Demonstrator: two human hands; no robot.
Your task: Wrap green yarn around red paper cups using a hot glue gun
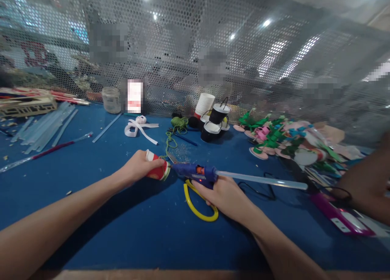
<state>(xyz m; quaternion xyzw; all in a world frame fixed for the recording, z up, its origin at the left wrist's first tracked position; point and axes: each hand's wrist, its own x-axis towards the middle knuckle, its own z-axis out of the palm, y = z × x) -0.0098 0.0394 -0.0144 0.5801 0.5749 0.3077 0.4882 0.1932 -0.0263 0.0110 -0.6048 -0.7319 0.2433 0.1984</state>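
My left hand [140, 165] is closed around a small red paper cup [156, 172], tipped on its side with one end facing right. Green yarn [170, 144] trails down to that end from a ball farther back. In my right hand [227, 196] is a blue hot glue gun [195, 170], its nozzle right at the cup's end; whether they touch I cannot tell. A long clear glue stick [262, 179] sticks out of the gun's back. Yellow-handled scissors [201, 215] lie on the table below the gun, partly hidden by it and my right hand.
Glue sticks [45, 127], a jar [111, 100] and white ribbon [140, 127] lie left on the blue table [122, 231]. Stacked cups [204, 104] and black-and-white cups [211, 129] stand behind. Craft flowers [271, 135], a purple power strip [343, 217] and another person's arm [365, 178] are right.
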